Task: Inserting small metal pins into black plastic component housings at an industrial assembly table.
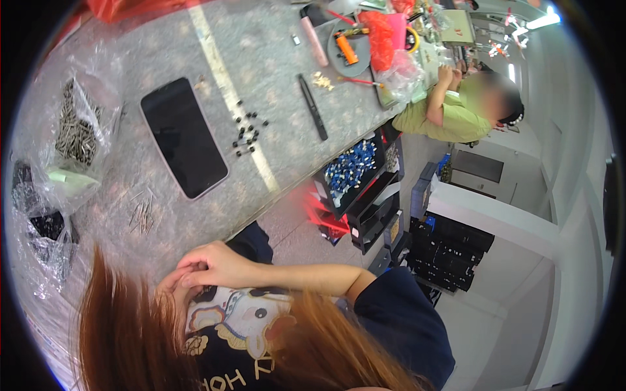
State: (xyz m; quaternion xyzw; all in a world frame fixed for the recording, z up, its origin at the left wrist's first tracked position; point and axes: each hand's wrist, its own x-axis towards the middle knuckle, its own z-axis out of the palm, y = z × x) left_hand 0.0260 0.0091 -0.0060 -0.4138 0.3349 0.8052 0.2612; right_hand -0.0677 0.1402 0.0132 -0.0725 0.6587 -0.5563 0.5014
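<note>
A small spread of loose metal pins (141, 215) lies on the table just beyond the person's hands, the nearest things to them and touched by neither. The right hand (222, 264) is partly closed, its fingers bent in toward the thumb, and its fingertips meet those of the left hand (171, 287) close to the table edge. Long hair (127, 319) covers much of the left hand, so how far it is open cannot be told, nor whether anything small is pinched between the two.

Past the pins, a phone (184, 137) with a dark screen rests on the grey table (261, 58). Small black pieces (246, 138) are scattered to its right, some on a pale strip (225, 75). To the left, a clear bag (77, 130) holds more pins. Farther off are a black pen (312, 107) and an orange lighter (346, 49).

Beside the table stands a dark bin (331, 203) of blue parts (352, 166). Beyond, a co-worker (456, 117) in green sits at the table, hands close together.
</note>
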